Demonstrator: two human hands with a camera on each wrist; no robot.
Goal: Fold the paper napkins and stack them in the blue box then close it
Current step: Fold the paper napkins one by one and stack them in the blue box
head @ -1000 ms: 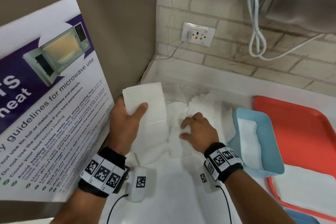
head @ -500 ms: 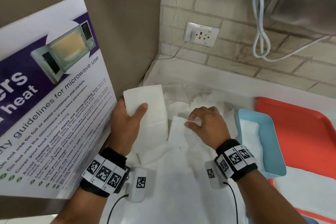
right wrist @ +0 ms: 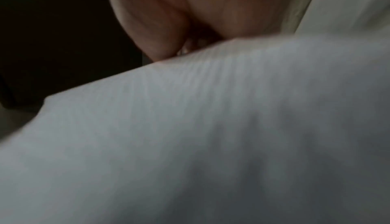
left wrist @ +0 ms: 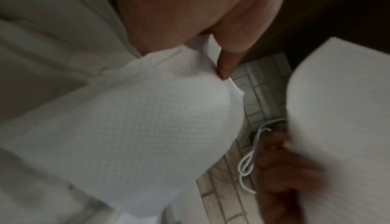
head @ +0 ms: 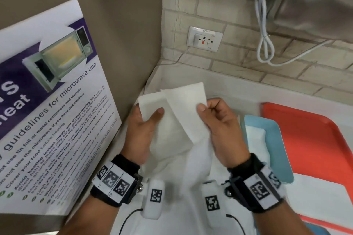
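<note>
Step in hand: gathering folded napkins for stacking. The left hand (head: 142, 131) holds one folded napkin (head: 152, 101), thumb clamped over its face. The right hand (head: 219, 120) pinches a second napkin (head: 187, 105) between thumb and curled fingers, overlapping the first at centre frame, both raised above the loose napkins (head: 194, 162) on the worktop (head: 238, 91). The blue box (head: 275, 139) sits open at right of centre, a folded napkin already inside, its near side against the red tray (head: 315, 135). Its lid cannot be identified.

Next move, by judgement: square the two pieces, then carry them right into the box.

Change: half a second ago the right hand was low on the pile, taking up this napkin; it has since lifted it to meet the left-hand napkin.
</note>
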